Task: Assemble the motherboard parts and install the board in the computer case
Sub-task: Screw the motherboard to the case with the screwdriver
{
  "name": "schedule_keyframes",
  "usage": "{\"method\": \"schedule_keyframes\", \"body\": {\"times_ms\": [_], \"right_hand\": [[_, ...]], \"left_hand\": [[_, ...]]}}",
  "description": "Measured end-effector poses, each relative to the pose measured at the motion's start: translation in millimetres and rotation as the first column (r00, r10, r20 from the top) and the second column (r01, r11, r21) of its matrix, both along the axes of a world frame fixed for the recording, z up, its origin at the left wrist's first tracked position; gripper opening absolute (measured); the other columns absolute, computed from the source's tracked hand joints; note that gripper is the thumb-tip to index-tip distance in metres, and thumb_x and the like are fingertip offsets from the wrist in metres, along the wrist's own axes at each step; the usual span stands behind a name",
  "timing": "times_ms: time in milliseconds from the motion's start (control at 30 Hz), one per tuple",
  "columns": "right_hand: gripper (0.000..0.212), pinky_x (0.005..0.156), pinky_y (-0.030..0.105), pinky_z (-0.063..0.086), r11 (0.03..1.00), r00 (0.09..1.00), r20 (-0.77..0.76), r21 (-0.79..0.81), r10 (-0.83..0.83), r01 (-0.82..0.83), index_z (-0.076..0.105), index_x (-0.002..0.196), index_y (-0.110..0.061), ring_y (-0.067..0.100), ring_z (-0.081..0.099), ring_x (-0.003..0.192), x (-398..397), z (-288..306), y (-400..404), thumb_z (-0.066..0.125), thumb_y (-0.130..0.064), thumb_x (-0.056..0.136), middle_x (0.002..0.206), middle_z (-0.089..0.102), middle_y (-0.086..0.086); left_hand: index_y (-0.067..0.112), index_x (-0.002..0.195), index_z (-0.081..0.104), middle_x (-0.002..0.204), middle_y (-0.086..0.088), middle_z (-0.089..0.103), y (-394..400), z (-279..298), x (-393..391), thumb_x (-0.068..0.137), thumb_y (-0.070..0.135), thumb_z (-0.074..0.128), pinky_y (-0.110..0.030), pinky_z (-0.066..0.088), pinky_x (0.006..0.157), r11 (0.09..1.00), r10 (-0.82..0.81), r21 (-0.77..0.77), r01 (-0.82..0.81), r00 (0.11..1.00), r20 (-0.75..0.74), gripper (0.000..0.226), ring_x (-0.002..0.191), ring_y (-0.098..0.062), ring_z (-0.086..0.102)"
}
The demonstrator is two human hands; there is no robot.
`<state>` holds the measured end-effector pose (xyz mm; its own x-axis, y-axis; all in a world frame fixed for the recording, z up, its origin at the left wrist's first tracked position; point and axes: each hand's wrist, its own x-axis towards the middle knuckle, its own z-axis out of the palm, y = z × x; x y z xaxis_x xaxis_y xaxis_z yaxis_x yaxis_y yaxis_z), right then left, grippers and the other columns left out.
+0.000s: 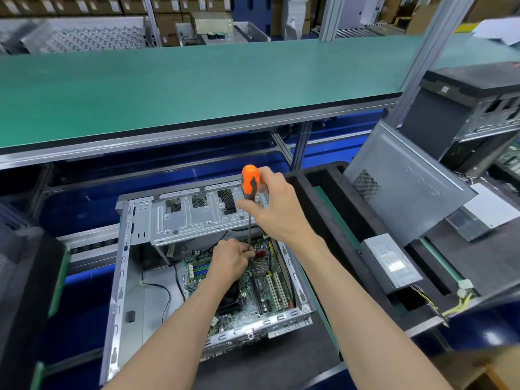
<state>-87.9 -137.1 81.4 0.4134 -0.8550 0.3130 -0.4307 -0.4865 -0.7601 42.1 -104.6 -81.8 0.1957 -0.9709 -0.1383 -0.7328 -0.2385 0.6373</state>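
An open grey computer case (123, 266) lies flat in front of me with a green motherboard (264, 288) inside it. My right hand (270, 204) grips the orange and black handle of a screwdriver (250, 181), held upright over the board. Its thin shaft runs down to the board's far edge. There my left hand (229, 258) pinches the lower end of the shaft against the board. A black fan (235, 298) on the board is partly hidden by my left forearm.
A grey power supply (391, 263) with loose wires lies in a black foam tray to the right. A case side panel (405, 181) leans behind it, and another case (472, 114) stands at the far right. A green shelf (197, 85) spans above.
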Motion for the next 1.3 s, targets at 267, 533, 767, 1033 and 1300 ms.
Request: {"method": "schedule_keyframes", "body": {"times_ms": [267, 533, 767, 1033, 1300], "right_hand": [[0.038, 0.068, 0.022, 0.042, 0.997, 0.996, 0.066, 0.064, -0.057, 0.052, 0.053, 0.090, -0.015, 0.008, 0.052, 0.071, -1, -2, 2, 0.085, -0.030, 0.077, 0.079, 0.061, -0.003], [0.024, 0.066, 0.016, 0.036, 0.999, 0.999, 0.045, 0.039, -0.030, 0.028, 0.059, 0.086, -0.017, 0.000, 0.052, 0.070, -6, -1, -1, 0.081, -0.020, 0.079, 0.076, 0.060, -0.011], [0.020, 0.082, 0.035, 0.044, 0.998, 0.998, 0.009, 0.015, 0.060, -0.060, 0.057, 0.094, -0.020, 0.013, 0.054, 0.088, -9, -1, -2, 0.073, -0.018, 0.085, 0.092, 0.066, -0.008], [0.035, 0.065, 0.022, 0.039, 1.000, 1.000, -0.001, 0.021, 0.001, -0.001, 0.051, 0.094, -0.013, 0.006, 0.050, 0.069, 2, 0, -3, 0.081, -0.028, 0.082, 0.078, 0.057, -0.006], [0.014, 0.072, 0.028, 0.042, 0.997, 0.995, -0.067, 0.040, 0.076, -0.073, 0.061, 0.093, -0.016, 0.006, 0.052, 0.077, -5, 2, -9, 0.071, -0.011, 0.086, 0.085, 0.061, -0.004]], "left_hand": [[0.012, 0.101, 0.079, 0.119, -0.004, 0.072, 0, -3, 1, 0.095, 0.021, 0.066, -0.029, 0.046, 0.100, 0.999, -0.040, 0.008, 0.039, 0.998, 0.051, 0.017, 0.120, -0.023, 0.059], [0.009, 0.099, 0.080, 0.108, -0.006, 0.074, -2, -1, -1, 0.092, 0.025, 0.070, -0.033, 0.051, 0.091, 0.999, -0.028, 0.023, 0.027, 0.998, 0.049, 0.020, 0.105, -0.025, 0.066], [0.009, 0.102, 0.079, 0.108, -0.006, 0.074, -2, -2, -1, 0.092, 0.027, 0.070, -0.029, 0.050, 0.089, 1.000, -0.008, 0.018, 0.007, 0.997, 0.078, 0.023, 0.101, -0.025, 0.066], [0.012, 0.099, 0.080, 0.104, -0.004, 0.074, 0, 0, -1, 0.093, 0.027, 0.068, -0.032, 0.050, 0.090, 0.999, -0.046, 0.010, 0.045, 0.994, 0.099, 0.020, 0.103, -0.023, 0.065], [0.009, 0.094, 0.080, 0.097, -0.005, 0.074, -2, 0, 0, 0.092, 0.023, 0.070, -0.027, 0.050, 0.086, 1.000, -0.024, 0.019, 0.023, 0.998, 0.060, 0.017, 0.096, -0.023, 0.065]]}}
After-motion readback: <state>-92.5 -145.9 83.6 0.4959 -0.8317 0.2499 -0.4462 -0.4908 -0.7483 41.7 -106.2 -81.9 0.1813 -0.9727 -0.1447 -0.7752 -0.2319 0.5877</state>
